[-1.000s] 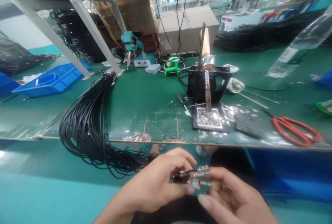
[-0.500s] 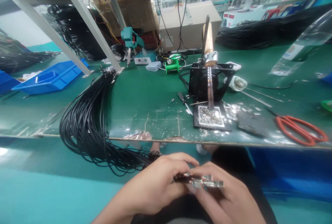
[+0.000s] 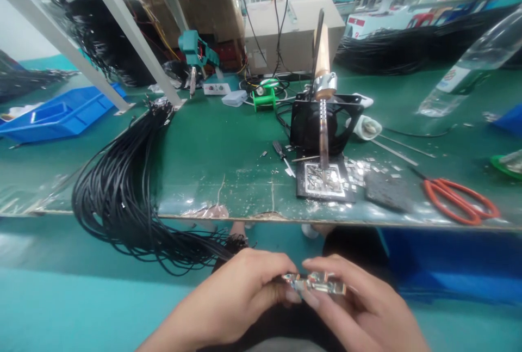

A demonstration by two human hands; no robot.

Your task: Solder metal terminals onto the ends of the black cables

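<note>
Below the bench's front edge, my left hand [image 3: 240, 297] and my right hand [image 3: 359, 308] meet around a small strip of metal terminals [image 3: 320, 282]. Both pinch it, the left at its left end where black wire ends come in, the right along its right part. A thick bundle of black wires [image 3: 122, 189] hangs over the bench edge and trails toward my left hand. On the bench above, a soldering iron [image 3: 322, 91] with a wooden handle stands tip down on a dark square base [image 3: 324, 180].
Orange-handled scissors [image 3: 459, 199] lie at the right, a dark pad [image 3: 387, 191] beside the base. A black fan frame [image 3: 322, 123], small screwdriver [image 3: 282, 155], green spool [image 3: 263, 99], blue tray [image 3: 57, 115], clear bottle [image 3: 468, 69] and cardboard boxes [image 3: 293, 31] stand on the green bench [image 3: 228, 145].
My right hand has closed onto the terminal strip and both hands sit slightly lower in view. The view has shifted a little, so the bench items appear further left.
</note>
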